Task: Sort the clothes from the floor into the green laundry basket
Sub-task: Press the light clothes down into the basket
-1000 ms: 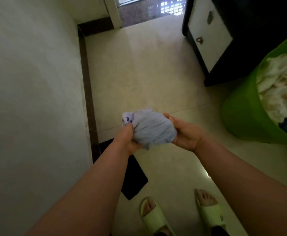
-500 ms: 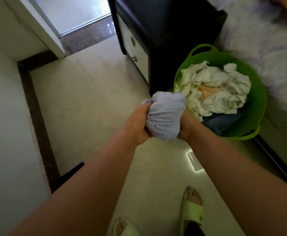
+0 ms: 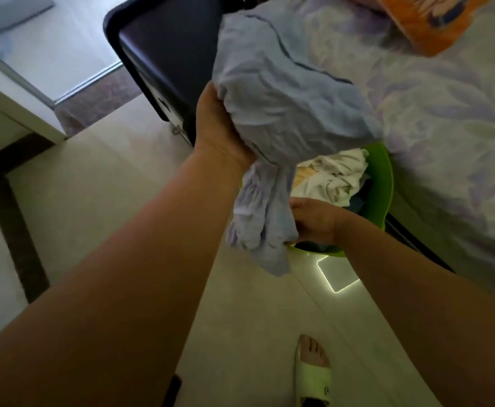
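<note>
A pale blue garment point(image 3: 278, 92) with a dark seam is raised high in the middle of the view. My left hand point(image 3: 220, 127) grips its bunched middle from the left. The lower end hangs down, and my right hand point(image 3: 314, 221) holds that hanging part just above the green laundry basket point(image 3: 386, 183). The basket stands on the floor beside the bed and holds white and cream clothes point(image 3: 337, 177) with something dark blue underneath. The garment hides most of the basket's left side.
A dark nightstand point(image 3: 167, 54) with a white drawer front stands left of the basket. A bed with a leaf-patterned cover point(image 3: 446, 127) and an orange item point(image 3: 428, 19) fills the right. Pale tiled floor point(image 3: 93, 201) lies to the left; my sandalled foot point(image 3: 312, 371) is below.
The bunched garment has been lifted and has partly unfolded. My left hand rose with it, while my right hand dropped to the hanging end over the basket. The view swung right.
</note>
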Demonstrator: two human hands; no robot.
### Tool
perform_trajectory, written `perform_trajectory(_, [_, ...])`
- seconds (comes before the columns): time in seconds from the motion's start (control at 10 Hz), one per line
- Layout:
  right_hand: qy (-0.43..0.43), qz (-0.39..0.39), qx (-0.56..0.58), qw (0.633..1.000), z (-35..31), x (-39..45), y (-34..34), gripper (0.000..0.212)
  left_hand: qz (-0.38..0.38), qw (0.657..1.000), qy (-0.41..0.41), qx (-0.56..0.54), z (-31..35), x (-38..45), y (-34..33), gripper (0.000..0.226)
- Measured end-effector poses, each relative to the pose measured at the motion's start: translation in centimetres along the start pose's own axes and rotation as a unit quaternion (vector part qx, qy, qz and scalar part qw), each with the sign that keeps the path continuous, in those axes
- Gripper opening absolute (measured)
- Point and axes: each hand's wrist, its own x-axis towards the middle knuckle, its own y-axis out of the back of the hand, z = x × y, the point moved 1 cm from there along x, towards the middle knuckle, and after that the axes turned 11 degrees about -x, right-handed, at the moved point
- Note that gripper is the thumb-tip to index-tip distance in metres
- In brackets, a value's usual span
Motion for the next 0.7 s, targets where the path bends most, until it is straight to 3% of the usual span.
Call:
perform_trajectory(0.1, [0.078,0.062,0.212,0.972,-1.0,-1.2,1.8,0.023,0.014,1.000,-0.010,0.017,-0.1,1.9,0.6,0.037])
perform_trajectory(0.2, [0.181,0.096,0.344,0.916,-3.9,-2.2,3.5,0.046,0.094,0.990,-0.027,0.103,-2.2,2.7,3.0,0.025])
perform_trajectory(0.3, [0.223,0.108,0.416,0.875,-6.4,-2.9,4.6,0.062,0.078,0.990,-0.035,0.115,-4.1,3.7,5.5,0.035])
perform_trajectory(0.4, [0.251,0.081,0.398,0.879,-7.4,-3.1,5.4,0.061,0.060,0.995,-0.057,0.064,-5.4,4.2,5.8,0.026])
perform_trajectory(0.5, [0.133,0.193,0.314,0.920,-5.6,-2.3,6.5,0.060,0.131,0.963,-0.061,0.228,-6.7,5.0,7.8,0.025])
perform_trajectory(0.6, [0.009,0.403,0.209,0.891,-2.8,-1.9,8.5,0.030,0.175,0.836,0.041,0.519,-9.3,5.7,10.6,0.037])
perform_trajectory(0.7, [-0.072,0.466,0.011,0.882,2.2,-0.3,10.6,0.043,0.162,0.743,0.136,0.634,-12.4,5.0,12.6,0.049])
